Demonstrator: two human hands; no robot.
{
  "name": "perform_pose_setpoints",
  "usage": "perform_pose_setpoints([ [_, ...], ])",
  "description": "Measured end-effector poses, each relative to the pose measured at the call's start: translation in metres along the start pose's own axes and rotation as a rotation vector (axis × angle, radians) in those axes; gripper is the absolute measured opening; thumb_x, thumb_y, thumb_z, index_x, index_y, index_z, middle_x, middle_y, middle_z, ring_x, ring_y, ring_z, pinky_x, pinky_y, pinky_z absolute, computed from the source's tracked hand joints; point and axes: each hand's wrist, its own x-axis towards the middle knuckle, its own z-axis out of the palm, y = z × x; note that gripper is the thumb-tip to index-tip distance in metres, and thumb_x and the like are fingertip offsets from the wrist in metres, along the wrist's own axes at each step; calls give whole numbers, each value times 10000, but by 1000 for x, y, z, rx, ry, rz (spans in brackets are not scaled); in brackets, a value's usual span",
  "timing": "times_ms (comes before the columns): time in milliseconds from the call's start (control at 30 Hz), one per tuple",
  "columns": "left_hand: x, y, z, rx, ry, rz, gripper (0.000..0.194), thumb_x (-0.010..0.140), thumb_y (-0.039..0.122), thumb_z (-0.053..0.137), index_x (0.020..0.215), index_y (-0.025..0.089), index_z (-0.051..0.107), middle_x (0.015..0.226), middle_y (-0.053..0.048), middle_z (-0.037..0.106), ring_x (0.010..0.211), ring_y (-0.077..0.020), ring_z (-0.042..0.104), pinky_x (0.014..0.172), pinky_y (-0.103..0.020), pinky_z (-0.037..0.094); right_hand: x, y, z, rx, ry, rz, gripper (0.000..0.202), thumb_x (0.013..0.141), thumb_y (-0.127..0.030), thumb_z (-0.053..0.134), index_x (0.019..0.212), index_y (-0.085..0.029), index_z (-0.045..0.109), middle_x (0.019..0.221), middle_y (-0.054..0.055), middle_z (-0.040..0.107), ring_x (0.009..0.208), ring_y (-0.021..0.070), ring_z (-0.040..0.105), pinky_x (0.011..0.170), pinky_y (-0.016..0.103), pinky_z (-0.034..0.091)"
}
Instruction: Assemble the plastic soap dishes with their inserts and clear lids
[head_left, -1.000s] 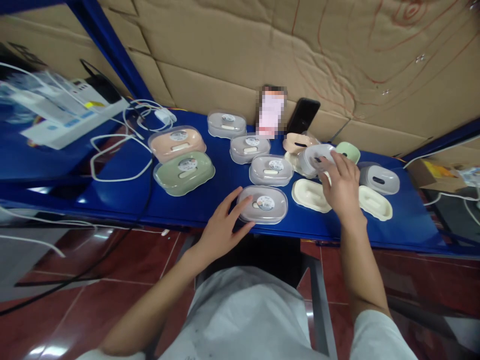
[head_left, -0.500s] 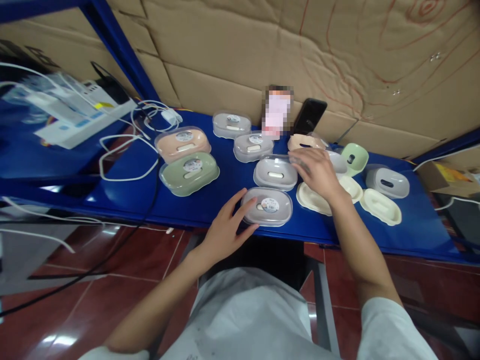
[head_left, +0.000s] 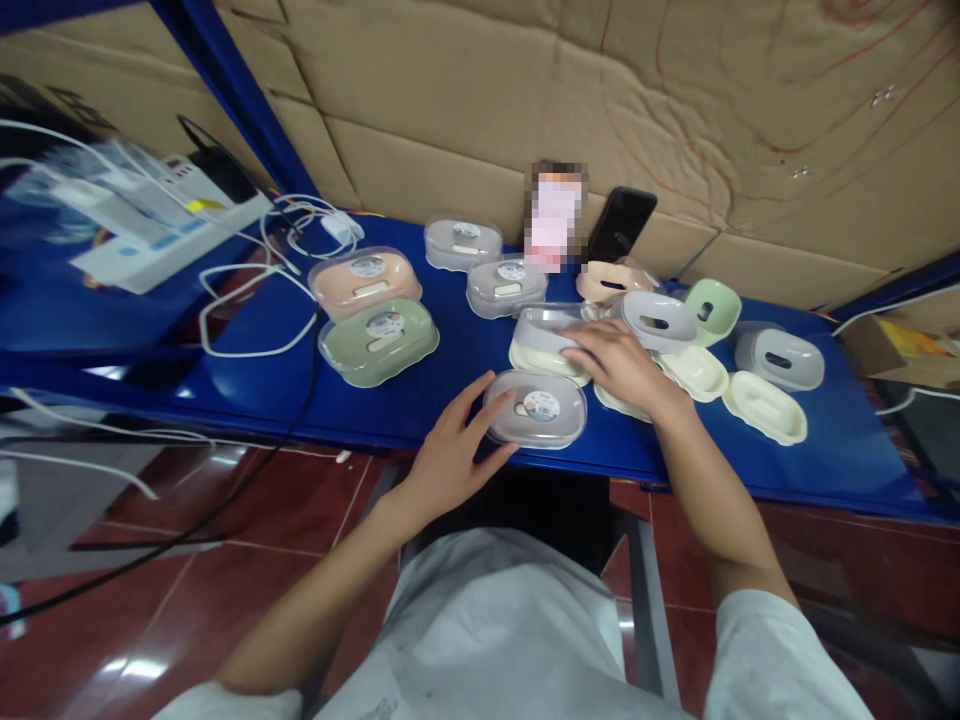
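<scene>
My left hand (head_left: 461,435) rests with spread fingers against the left end of a lidded grey soap box (head_left: 536,412), which has a round label. Its index finger lies on the lid and the thumb is by the front edge. Just behind, my right hand (head_left: 619,362) has its fingers bent against the right side of another soap box (head_left: 546,338), grey above a cream base. A grey soap tray (head_left: 658,322) with a dark slot sits beyond that hand. Cream bases (head_left: 697,374) lie to its right, one partly hidden under the wrist.
At left on the blue table (head_left: 457,375) are lidded peach (head_left: 364,283) and green (head_left: 379,343) soap boxes. Two grey boxes stand farther back. A phone (head_left: 624,225) leans on the cardboard; a power strip (head_left: 165,240) and white cables lie at far left.
My right hand has moved down and left from the peach and grey trays to the middle soap box. That box's cream base now shows below its grey part. My left hand has stayed put.
</scene>
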Motion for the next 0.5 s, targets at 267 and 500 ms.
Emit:
perform_pose_setpoints([
  [267, -1, 0, 2, 26, 8, -2, 623, 1078, 399, 637, 1647, 292, 409, 1721, -184, 395, 1577, -351, 465, 1255, -567, 475, -13, -39, -14, 65, 119, -92, 411, 1099, -413, 581, 1480, -274, 642, 1439, 90, 724, 1386, 299, 634, 1195, 519, 451],
  [500, 0, -2, 7, 63, 47, 34, 680, 1091, 428, 615, 1682, 267, 319, 1647, -167, 528, 1530, -319, 532, 1264, -564, 470, -54, -73, 0, 96, -20, -111, 578, 1040, -516, 674, 1567, -304, 568, 1692, 129, 498, 1561, 326, 495, 1228, 551, 481],
])
